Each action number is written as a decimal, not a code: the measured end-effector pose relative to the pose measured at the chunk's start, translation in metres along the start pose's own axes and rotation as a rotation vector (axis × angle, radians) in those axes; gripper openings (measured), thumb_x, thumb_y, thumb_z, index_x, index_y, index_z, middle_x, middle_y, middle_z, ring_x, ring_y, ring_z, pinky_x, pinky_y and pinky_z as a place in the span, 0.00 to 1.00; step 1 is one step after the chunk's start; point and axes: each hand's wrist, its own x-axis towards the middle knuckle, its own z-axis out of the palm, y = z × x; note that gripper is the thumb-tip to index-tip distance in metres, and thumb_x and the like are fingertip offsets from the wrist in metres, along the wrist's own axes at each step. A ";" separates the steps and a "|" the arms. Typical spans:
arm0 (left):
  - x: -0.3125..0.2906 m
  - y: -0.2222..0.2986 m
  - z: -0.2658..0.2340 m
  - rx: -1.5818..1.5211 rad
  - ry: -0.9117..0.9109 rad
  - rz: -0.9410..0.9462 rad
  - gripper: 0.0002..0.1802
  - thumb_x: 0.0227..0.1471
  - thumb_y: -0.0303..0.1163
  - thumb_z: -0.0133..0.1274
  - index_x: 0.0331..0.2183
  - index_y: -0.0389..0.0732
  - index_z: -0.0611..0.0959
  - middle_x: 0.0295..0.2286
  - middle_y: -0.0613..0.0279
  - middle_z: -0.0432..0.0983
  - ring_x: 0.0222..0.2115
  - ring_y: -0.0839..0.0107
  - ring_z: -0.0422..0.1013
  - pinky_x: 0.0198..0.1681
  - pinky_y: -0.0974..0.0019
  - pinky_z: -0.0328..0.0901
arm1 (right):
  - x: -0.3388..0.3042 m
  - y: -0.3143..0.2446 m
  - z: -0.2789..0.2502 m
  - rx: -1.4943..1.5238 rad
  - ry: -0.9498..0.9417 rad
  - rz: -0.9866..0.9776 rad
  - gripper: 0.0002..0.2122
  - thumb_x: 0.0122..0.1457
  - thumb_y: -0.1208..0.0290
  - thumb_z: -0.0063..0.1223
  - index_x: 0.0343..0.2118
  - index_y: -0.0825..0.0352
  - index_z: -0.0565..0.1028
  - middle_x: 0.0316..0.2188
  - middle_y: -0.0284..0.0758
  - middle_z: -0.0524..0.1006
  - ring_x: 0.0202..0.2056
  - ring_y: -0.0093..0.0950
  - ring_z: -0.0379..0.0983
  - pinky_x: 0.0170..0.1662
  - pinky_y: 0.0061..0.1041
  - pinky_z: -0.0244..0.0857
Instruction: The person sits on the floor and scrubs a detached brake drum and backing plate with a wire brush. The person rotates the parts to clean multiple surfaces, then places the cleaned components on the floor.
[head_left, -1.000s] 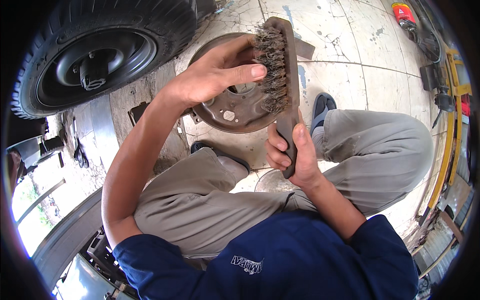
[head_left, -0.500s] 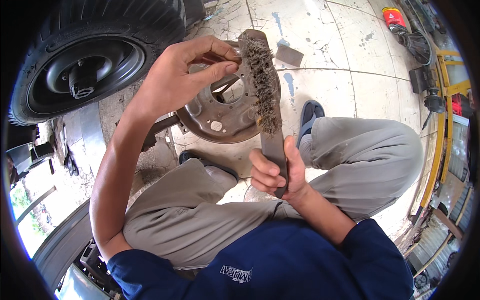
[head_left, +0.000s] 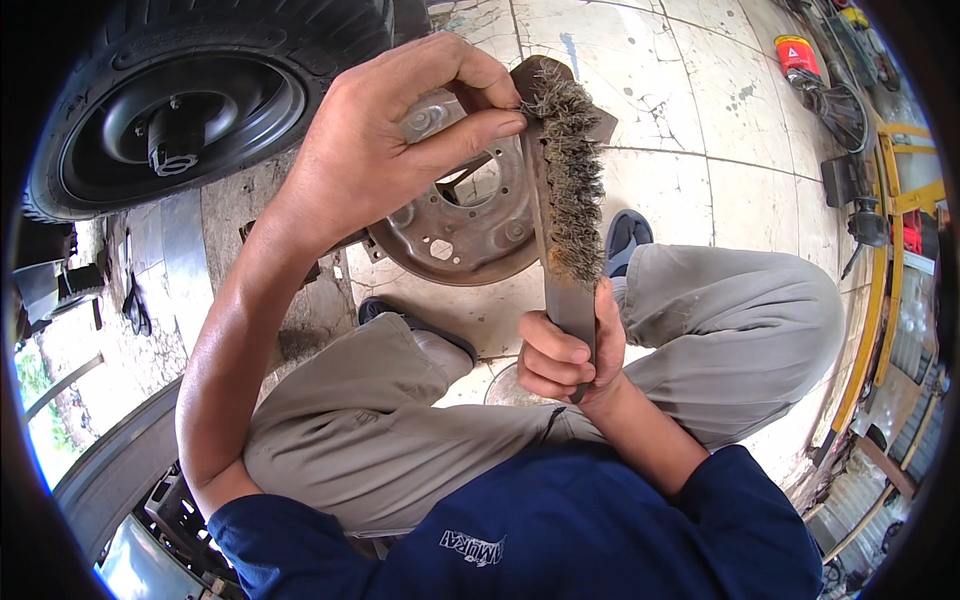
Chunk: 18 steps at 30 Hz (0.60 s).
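A wire brush [head_left: 572, 190] with worn, bent bristles and a flat handle stands nearly upright in front of me. My right hand [head_left: 570, 355] is wrapped round the lower end of the handle. At the brush's far end my left hand [head_left: 430, 135] pinches thumb and forefinger together at the edge of the bristles. Whether a single bristle lies between those fingertips is too small to make out. Behind the brush and my left hand is a round brown metal backing plate [head_left: 465, 250] with holes; part of it is hidden.
A large black tyre on its wheel [head_left: 190, 120] stands at the far left. On the right are a red can [head_left: 795, 55], dark metal parts [head_left: 855, 190] and a yellow frame [head_left: 880, 300]. My legs and sandalled feet [head_left: 420, 330] frame the cracked tile floor [head_left: 670, 110].
The brush has shifted to the right and turned, so its bristles point more rightward. My left hand has moved right and slightly up with it, its fingertips now pinched at the bristles.
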 end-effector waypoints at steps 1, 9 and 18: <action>0.000 0.001 -0.001 0.008 0.007 0.017 0.08 0.51 0.23 0.63 0.35 0.36 0.82 0.33 0.65 0.78 0.37 0.74 0.74 0.45 0.69 0.68 | 0.000 0.001 0.000 0.004 -0.005 0.005 0.27 0.67 0.37 0.36 0.32 0.61 0.72 0.18 0.21 0.63 0.12 0.09 0.56 0.16 0.15 0.55; 0.000 -0.006 -0.013 0.260 -0.037 0.151 0.09 0.48 0.23 0.64 0.34 0.37 0.82 0.33 0.63 0.79 0.37 0.67 0.75 0.46 0.64 0.68 | 0.003 0.004 -0.015 -0.019 -0.089 -0.018 0.26 0.69 0.39 0.33 0.43 0.60 0.72 0.21 0.21 0.63 0.13 0.11 0.55 0.19 0.16 0.56; -0.026 -0.079 -0.008 0.407 -0.417 -0.253 0.20 0.56 0.41 0.60 0.49 0.46 0.79 0.40 0.57 0.81 0.42 0.57 0.77 0.48 0.56 0.69 | 0.016 0.013 -0.013 -0.507 0.670 -0.163 0.16 0.71 0.48 0.38 0.48 0.55 0.66 0.25 0.23 0.64 0.18 0.12 0.56 0.26 0.17 0.55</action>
